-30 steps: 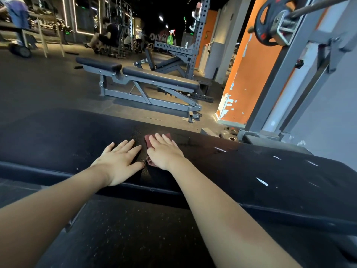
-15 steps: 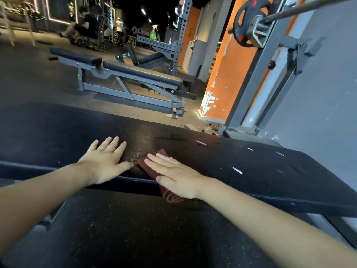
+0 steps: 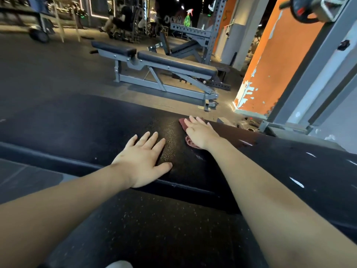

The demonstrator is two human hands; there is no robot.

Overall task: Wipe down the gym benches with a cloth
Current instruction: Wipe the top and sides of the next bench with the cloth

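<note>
Person's right hand (image 3: 201, 132) presses the dark red cloth (image 3: 189, 141) with flat, straight fingers near the far edge of the near bench (image 3: 77, 128), left hand (image 3: 143, 159) resting open beside it, so probably mid-wipe, far bench (image 3: 173, 62) looks undone.

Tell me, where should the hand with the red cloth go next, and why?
Probably sweep the right hand and cloth toward the near edge: they sit at the far edge of the bench pad, so no pad lies ahead. The left hand braces flat.
</note>
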